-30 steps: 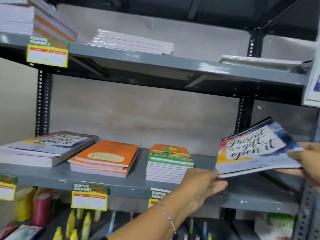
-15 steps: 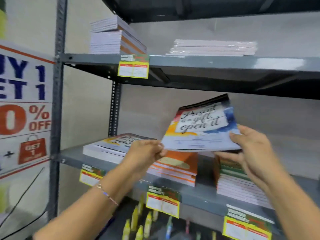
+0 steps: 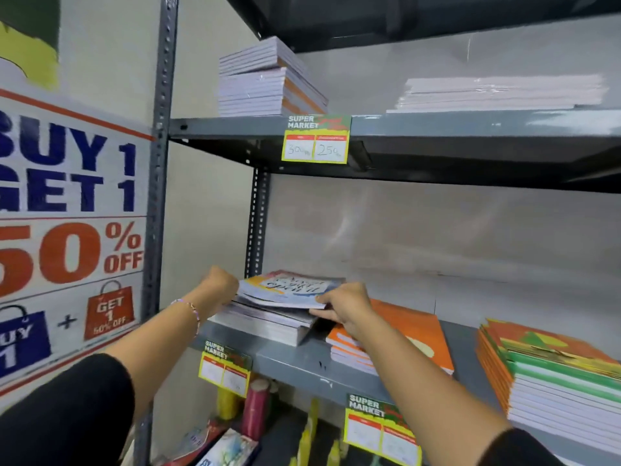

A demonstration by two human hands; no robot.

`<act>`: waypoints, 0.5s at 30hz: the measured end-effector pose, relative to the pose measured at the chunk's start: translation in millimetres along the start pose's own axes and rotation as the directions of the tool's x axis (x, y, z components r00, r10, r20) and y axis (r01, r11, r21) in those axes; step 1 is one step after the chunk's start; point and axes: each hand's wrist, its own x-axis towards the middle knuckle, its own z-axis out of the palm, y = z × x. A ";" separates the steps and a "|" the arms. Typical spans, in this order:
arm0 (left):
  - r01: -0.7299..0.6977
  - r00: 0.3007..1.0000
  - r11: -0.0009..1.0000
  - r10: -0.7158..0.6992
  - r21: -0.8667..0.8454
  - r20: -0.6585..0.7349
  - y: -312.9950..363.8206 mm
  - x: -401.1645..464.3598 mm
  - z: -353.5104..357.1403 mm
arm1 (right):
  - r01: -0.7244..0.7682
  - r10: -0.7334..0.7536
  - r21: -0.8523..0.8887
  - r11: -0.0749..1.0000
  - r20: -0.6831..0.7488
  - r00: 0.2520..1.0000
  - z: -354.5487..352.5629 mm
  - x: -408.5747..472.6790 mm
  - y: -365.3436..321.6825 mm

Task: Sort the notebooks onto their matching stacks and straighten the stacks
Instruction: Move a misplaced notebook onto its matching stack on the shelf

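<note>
Hands, left hand point(image 3: 220, 285) and right hand point(image 3: 342, 306), grip lettered notebook point(image 3: 289, 290) atop leftmost stack point(image 3: 265, 322).

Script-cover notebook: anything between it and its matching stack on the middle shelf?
Nothing visible. The script-cover notebook already lies on top of the matching stack, skewed to it. The left hand holds its left edge, the right hand its right corner. The orange stack sits clear to the right.

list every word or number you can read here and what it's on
"BUY 1 GET 1 50% OFF": wall poster
"GET 1 50% OFF": red bag on poster
"SUPER MARKET", "250": upper shelf tag
"SUPER MARKET": two lower shelf tags; prices unreadable
Notebook cover lettering: too blurred
</note>
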 end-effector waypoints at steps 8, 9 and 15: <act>0.031 0.989 0.890 0.040 0.456 -0.145 -17.1 19.5 7.0 | 0.246 -0.273 -0.883 0.401 0.141 0.952 13.5 8.8 18.0; 0.016 0.984 0.880 0.071 0.474 -0.164 -18.5 18.3 5.8 | 0.258 -0.277 -0.900 0.353 0.163 0.947 15.1 7.9 17.7; -0.407 0.886 0.903 0.427 0.138 -0.179 -3.0 -32.3 42.4 | 0.460 -0.502 -0.724 0.514 0.180 0.846 -39.1 -62.9 -10.0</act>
